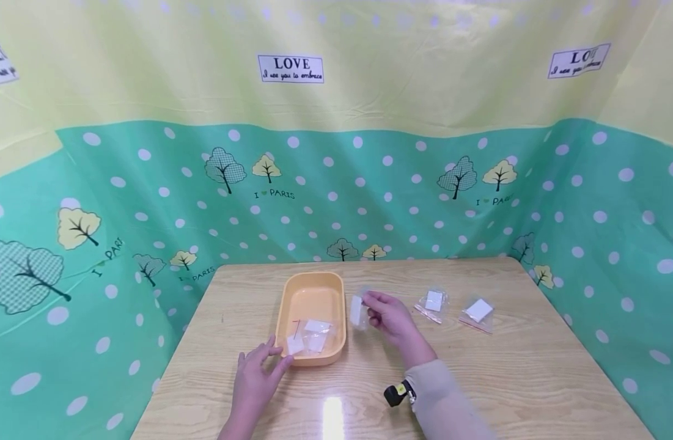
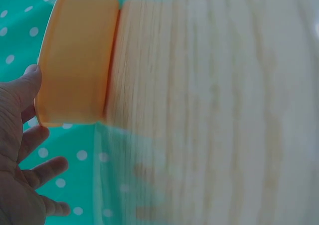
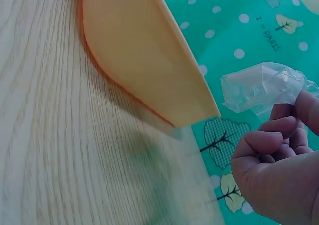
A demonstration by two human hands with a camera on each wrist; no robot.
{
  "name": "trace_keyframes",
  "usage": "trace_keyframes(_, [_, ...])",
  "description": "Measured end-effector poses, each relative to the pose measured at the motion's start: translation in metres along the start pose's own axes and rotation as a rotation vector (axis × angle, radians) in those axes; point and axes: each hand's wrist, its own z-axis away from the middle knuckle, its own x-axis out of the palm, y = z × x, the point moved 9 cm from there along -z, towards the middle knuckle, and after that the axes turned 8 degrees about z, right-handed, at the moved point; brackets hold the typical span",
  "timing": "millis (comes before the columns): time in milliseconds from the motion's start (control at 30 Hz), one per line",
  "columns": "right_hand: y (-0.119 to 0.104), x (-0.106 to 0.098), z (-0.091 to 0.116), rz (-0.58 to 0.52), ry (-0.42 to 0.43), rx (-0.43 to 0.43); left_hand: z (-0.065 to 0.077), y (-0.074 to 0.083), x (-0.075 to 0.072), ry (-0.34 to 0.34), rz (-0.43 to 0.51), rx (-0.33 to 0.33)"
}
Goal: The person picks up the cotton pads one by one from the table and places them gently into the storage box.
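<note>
clock read from the middle of the tray, head view. hands: right hand (image 1: 391,318) pinches a clear plastic zip bag with a flat white piece inside (image 1: 356,310) by its edge between thumb and forefinger, at 3 o'clock, just beside the rim and seemingly raised off the pale wood-grain counter (image 1: 512,366). left hand (image 1: 256,370) spread, thumb and fingers touching the orange plastic rounded-rectangle tray (image 1: 314,299) at its 7 o'clock corner. small clear bags with white pieces (image 1: 316,342) lie inside toward 6 o'clock; two more clear bags with white pieces (image 1: 434,300) (image 1: 479,310) rest farther out at 3. judgement on handling: light edge pinch suits the limp film; steady the corner without pushing, carry any crossing high enough to clear the rim, lower flat toward 12, and release cleanly since film may cling to fingertips.
</note>
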Motion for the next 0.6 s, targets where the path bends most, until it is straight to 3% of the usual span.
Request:
trace_keyframes(267, [-0.004, 0.027, -0.002, 0.02, -0.053, -0.004, 0.0, 0.001, -0.001, 0.008, -0.006, 0.009])
trace_keyframes(600, [-0.001, 0.04, -0.007, 0.105, -0.025, -0.021, 0.0, 0.001, -0.002, 0.017, 0.001, 0.034])
